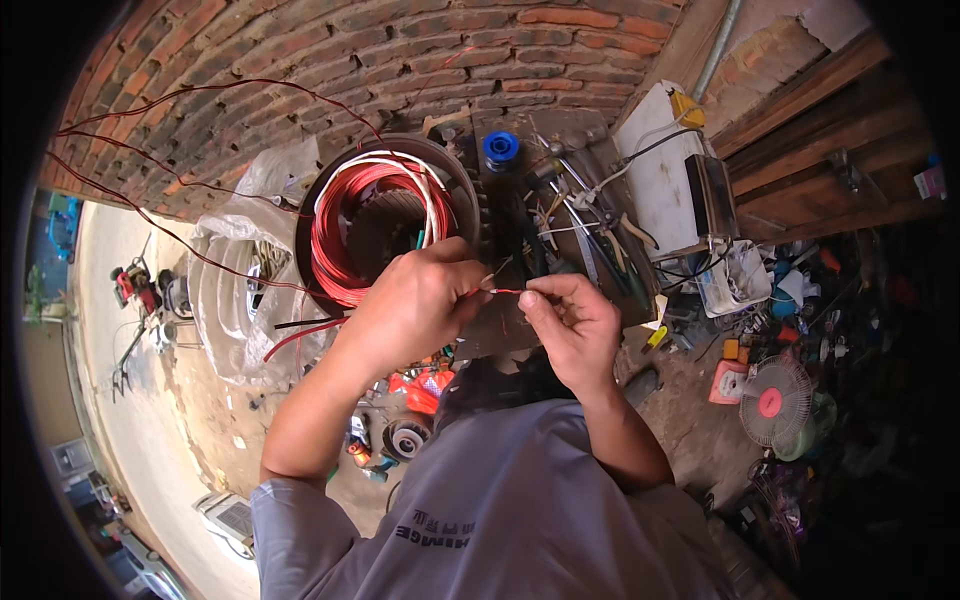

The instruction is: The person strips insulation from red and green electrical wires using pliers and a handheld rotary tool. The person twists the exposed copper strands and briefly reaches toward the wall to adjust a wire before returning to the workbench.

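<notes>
Between my two hands a thin red wire is stretched, with some bare strands near the left fingertips. My left hand pinches one end, just in front of a motor stator housing. Coils of red wire, with white sleeving over part of them, stand up inside that round housing. My right hand grips the red end between thumb and index finger. A black lead and a thicker red lead stick out below my left wrist.
Pliers, a hammer and other hand tools lie on the bench, near a blue spool. Dark red wires loop out to the left. A brick wall rises behind; a fan stands at right.
</notes>
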`<state>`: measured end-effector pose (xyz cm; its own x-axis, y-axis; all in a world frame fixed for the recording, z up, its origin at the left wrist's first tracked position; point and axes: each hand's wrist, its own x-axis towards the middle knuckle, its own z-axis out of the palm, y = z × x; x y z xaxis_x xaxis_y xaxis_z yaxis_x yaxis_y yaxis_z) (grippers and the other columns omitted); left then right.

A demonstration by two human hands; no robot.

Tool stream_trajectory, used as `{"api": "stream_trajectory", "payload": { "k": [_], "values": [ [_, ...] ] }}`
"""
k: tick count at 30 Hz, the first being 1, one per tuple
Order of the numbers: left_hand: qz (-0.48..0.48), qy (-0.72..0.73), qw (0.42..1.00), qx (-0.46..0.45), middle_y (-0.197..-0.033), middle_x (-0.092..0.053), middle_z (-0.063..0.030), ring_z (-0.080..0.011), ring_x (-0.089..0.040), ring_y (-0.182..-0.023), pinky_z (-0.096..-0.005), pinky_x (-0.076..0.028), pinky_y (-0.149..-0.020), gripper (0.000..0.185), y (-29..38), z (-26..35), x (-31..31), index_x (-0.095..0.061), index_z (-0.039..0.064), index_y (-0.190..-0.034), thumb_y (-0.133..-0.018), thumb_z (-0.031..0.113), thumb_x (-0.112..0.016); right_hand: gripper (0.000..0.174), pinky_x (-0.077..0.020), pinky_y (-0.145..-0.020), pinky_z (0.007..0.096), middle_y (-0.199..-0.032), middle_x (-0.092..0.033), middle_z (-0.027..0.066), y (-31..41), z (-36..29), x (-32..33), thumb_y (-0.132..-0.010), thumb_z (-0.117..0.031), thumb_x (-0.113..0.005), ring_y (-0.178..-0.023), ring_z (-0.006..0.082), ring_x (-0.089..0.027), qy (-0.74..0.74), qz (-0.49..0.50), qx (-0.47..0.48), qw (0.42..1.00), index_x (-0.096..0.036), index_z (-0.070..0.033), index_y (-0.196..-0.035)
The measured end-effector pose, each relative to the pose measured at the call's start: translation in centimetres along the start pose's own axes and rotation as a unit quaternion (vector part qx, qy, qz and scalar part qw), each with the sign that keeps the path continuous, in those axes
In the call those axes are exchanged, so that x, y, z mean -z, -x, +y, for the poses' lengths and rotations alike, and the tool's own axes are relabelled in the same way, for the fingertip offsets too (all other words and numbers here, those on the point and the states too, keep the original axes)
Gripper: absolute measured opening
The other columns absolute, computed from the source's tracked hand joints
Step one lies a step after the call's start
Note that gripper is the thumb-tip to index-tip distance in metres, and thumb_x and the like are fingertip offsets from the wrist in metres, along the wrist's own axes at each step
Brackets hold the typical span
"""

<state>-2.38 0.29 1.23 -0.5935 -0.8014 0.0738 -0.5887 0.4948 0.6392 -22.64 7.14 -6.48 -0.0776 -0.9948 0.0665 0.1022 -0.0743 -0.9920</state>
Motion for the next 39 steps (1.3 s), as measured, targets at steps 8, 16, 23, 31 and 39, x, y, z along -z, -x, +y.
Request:
{"api": "stream_trajectory", "payload": {
  "k": [8, 16, 23, 31, 39],
  "values": [
    [0.015, 0.011, 1.0, 0.02, -0.089, -0.063, -0.0136, -0.0376, -0.068, -0.081, -0.0458, -0.054, -0.071, 0.017, 0.3, 0.0, -0.3, -0.075, 0.005, -0.099, -0.083, 0.002, -0.08, 0.013, -0.0521, -0.07, 0.0211, -0.095, -0.074, 0.0035, 0.4, 0.6, -1.1, -0.101, -0.001, -0.072, -0.078, 0.0046, -0.064, 0.0, 0.034, -0.002, 0.999, -0.068, 0.002, -0.112],
    [0.027, 0.022, 0.999, 0.016, -0.089, -0.062, -0.0167, -0.0417, -0.068, -0.081, -0.0507, -0.055, -0.07, 0.015, 0.3, 0.0, -0.3, -0.071, 0.002, -0.096, -0.082, 0.002, -0.077, 0.011, -0.0512, -0.068, 0.0205, -0.09, -0.072, 0.0029, 0.1, 1.0, -2.5, -0.1, 0.0, -0.072, -0.076, 0.0039, -0.063, 0.074, 0.063, 0.07, 0.993, -0.067, 0.002, -0.11],
    [0.008, 0.053, 0.998, 0.018, -0.089, -0.061, -0.0174, -0.0424, -0.067, -0.082, -0.0503, -0.054, -0.07, 0.014, 0.2, -0.3, 0.1, -0.07, 0.002, -0.096, -0.083, 0.002, -0.076, 0.007, -0.0554, -0.072, 0.0225, -0.097, -0.076, 0.009, 0.5, 2.0, -3.6, -0.102, 0.001, -0.068, -0.078, 0.0082, -0.068, -0.049, 0.094, 0.07, 0.992, -0.066, 0.003, -0.108],
    [0.02, 0.046, 0.998, 0.021, -0.087, -0.06, -0.0148, -0.0381, -0.065, -0.079, -0.0452, -0.052, -0.068, 0.013, 0.3, -0.5, -0.3, -0.072, 0.003, -0.097, -0.086, 0.005, -0.079, 0.014, -0.0578, -0.074, 0.0296, -0.098, -0.075, 0.0141, -0.8, 1.3, -3.1, -0.091, 0.007, -0.068, -0.081, 0.0148, -0.07, 0.147, 0.084, 0.197, 0.966, -0.065, 0.002, -0.104],
    [0.019, 0.03, 0.999, 0.018, -0.088, -0.061, -0.0167, -0.0407, -0.066, -0.081, -0.0487, -0.053, -0.069, 0.014, 0.2, -0.3, -0.2, -0.071, 0.002, -0.098, -0.086, 0.007, -0.077, 0.015, -0.0584, -0.076, 0.0326, -0.097, -0.075, 0.0143, -1.4, 1.5, -2.4, -0.088, 0.009, -0.069, -0.082, 0.0191, -0.071, 0.178, 0.082, 0.236, 0.952, -0.066, 0.003, -0.101]
  ]
}}
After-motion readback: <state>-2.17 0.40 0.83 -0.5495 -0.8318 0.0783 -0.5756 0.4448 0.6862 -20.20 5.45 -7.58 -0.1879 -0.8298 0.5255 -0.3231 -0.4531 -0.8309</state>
